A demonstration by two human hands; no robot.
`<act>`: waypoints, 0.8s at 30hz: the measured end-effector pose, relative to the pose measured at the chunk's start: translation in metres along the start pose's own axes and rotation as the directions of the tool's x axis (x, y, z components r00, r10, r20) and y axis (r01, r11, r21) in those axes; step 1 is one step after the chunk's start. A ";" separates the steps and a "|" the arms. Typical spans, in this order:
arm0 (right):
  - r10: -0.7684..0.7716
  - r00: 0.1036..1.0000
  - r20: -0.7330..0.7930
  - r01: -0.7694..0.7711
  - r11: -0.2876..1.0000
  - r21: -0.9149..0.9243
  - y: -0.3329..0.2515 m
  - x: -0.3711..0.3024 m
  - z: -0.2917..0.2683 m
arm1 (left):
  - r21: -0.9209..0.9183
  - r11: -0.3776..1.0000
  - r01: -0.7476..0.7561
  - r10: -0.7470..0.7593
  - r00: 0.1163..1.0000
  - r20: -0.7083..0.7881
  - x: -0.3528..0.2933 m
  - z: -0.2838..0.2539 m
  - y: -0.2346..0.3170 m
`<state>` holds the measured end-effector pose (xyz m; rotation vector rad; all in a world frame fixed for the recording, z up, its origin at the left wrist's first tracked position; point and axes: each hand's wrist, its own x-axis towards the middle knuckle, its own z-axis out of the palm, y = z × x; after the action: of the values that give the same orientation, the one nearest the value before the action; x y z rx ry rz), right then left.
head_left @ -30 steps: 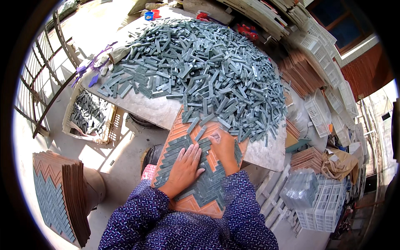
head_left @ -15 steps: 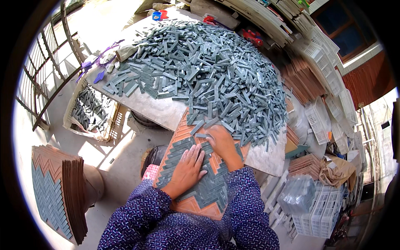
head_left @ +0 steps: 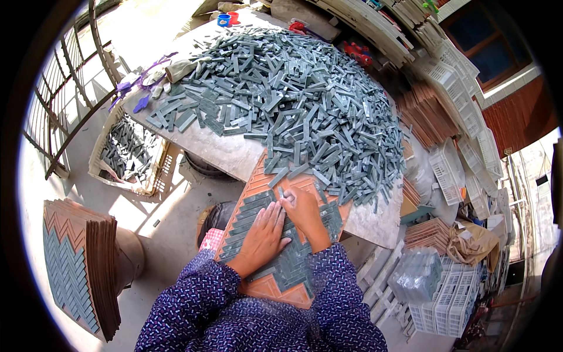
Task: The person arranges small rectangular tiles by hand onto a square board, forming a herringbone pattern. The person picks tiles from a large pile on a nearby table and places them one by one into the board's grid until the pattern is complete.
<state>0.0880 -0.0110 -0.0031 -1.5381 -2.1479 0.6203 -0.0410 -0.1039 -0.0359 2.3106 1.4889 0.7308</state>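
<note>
An orange-brown tray with herringbone grooves (head_left: 253, 183) rests in front of me, its far end against the table. Rows of grey-green stone strips (head_left: 249, 214) fill much of it, with bare grooves at the far edge, near corner and middle. My left hand (head_left: 264, 236) lies flat on the laid strips, fingers stretched and close together. Just right of its fingertips, my right hand (head_left: 302, 212) is closed in a pinch on a small stone strip (head_left: 281, 192), mostly covered by the fingers. A large heap of loose strips (head_left: 293, 100) spreads over the table beyond.
The pale table (head_left: 217, 154) carries the heap, gloves (head_left: 180, 70) and blue and red cups (head_left: 224, 20). At left stand a crate of strips (head_left: 97, 149) and a stack of trays (head_left: 101, 264). White plastic crates (head_left: 437, 311) and more stacked trays (head_left: 428, 111) line the right.
My right hand has drawn in toward the left fingertips and turned the strip from lying crosswise to pointing away from me. The left hand stays nearly in place.
</note>
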 end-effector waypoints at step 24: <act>0.035 0.998 -0.043 -0.026 0.982 0.187 0.010 0.019 0.001 | -0.035 0.999 0.004 -0.006 0.997 -0.077 -0.002 0.000 0.000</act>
<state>0.0893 0.0098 -0.0080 -1.4724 -1.9750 0.7657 -0.0419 -0.1055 -0.0367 2.2764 1.5021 0.8463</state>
